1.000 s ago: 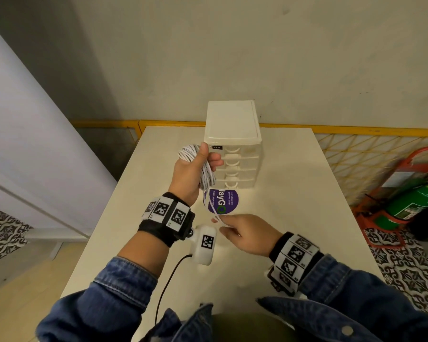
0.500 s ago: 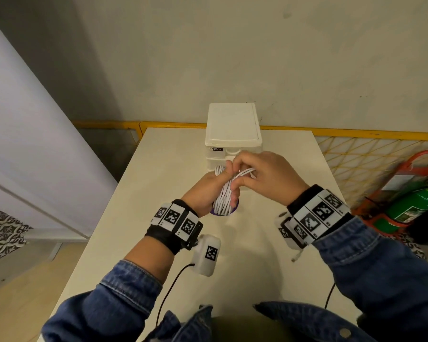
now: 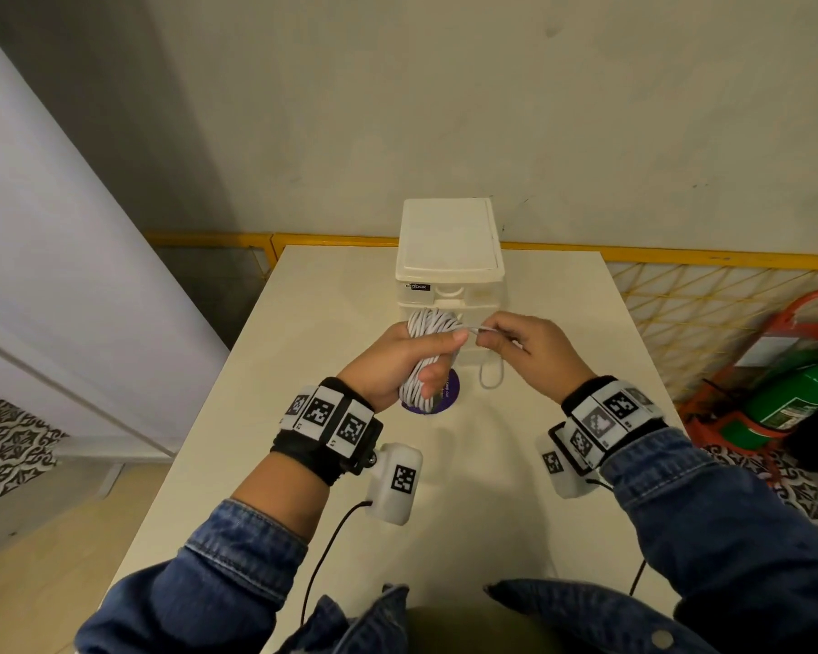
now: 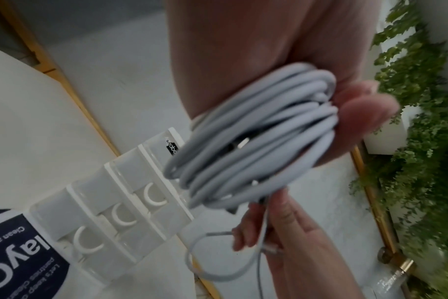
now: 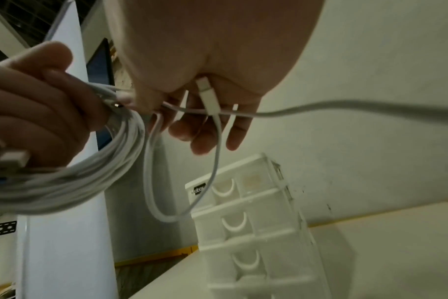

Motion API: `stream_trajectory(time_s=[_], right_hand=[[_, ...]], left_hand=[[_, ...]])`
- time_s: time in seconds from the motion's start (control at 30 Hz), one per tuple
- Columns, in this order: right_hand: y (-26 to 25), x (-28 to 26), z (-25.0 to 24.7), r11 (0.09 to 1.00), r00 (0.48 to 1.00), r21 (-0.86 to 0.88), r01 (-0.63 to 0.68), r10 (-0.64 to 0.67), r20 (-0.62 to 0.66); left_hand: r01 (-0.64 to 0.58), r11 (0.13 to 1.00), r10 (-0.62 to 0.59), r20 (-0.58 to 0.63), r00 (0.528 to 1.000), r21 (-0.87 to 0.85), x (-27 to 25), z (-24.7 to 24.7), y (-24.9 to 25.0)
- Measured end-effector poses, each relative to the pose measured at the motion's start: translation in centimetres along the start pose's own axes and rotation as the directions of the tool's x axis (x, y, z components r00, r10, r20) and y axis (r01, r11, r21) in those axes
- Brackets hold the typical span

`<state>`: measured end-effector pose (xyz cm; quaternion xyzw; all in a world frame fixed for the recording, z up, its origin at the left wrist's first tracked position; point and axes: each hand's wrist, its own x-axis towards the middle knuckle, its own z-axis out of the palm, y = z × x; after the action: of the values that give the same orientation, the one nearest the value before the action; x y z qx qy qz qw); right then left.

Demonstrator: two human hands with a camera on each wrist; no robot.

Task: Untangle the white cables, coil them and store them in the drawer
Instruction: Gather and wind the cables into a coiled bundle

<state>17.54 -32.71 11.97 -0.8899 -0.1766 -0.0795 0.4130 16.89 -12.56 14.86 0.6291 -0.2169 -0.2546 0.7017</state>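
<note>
Clenched around the coiled white cables (image 3: 427, 356), the left hand (image 3: 400, 358) is held above the table (image 3: 303, 351), just in front of the drawer unit (image 3: 449, 257), with the thumb laid across the top of the bundle. The loose cable end (image 3: 491, 370) is pinched by the right hand (image 3: 527, 346) just right of the coil, and a short loop is seen hanging below those fingers. In the right wrist view a white connector (image 5: 207, 95) is seen lying against the palm. Half a second ago both hands were pressed together over the bundle; they have since been drawn slightly apart, so that a short stretch of cable is now strung between them. The coil has been kept at much the same place, over the purple sticker (image 3: 447, 394) on the table. All drawers of the unit are seen closed. A green fire extinguisher (image 3: 794, 398) is visible on the floor at the far right.
</note>
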Motion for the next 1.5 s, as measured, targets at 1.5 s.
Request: stream_trajectory(time_s=[1.5], right_hand=[[1.5, -3.4, 7.6, 0.987, 0.979, -0.061, -0.151, 0.158, 0.128]], left_hand=[[-0.138, 0.723, 0.104, -0.091, 0.990, -0.676, 1.8, -0.9, 1.1]])
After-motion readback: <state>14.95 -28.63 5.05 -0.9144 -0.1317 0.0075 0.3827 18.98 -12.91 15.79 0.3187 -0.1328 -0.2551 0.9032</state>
